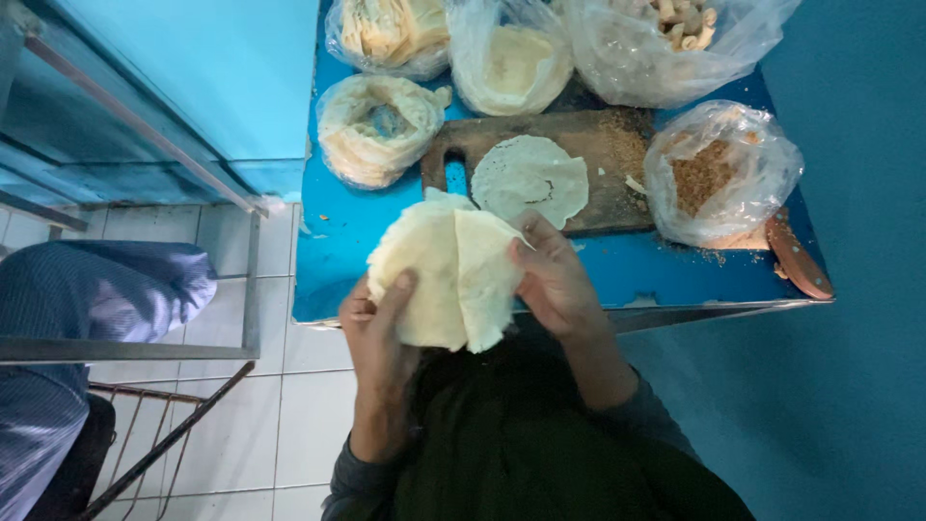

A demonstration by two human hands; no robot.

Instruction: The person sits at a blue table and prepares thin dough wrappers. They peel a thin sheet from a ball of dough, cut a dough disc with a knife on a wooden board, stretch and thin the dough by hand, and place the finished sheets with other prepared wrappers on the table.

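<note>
My left hand and my right hand together hold a stack of thin, pale round wrappers above the near edge of a blue table. The left thumb presses on the front of the stack. The right fingers pinch the top sheet, which is partly peeled and folded over. Just beyond, a single round wrapper lies flat on a brown wooden cutting board.
Clear plastic bags sit along the table's far side: wrappers, more dough sheets, rolled pieces, brown crumbs. A brown knife handle lies at the right edge. A seated person's striped sleeve is at left, over tiled floor.
</note>
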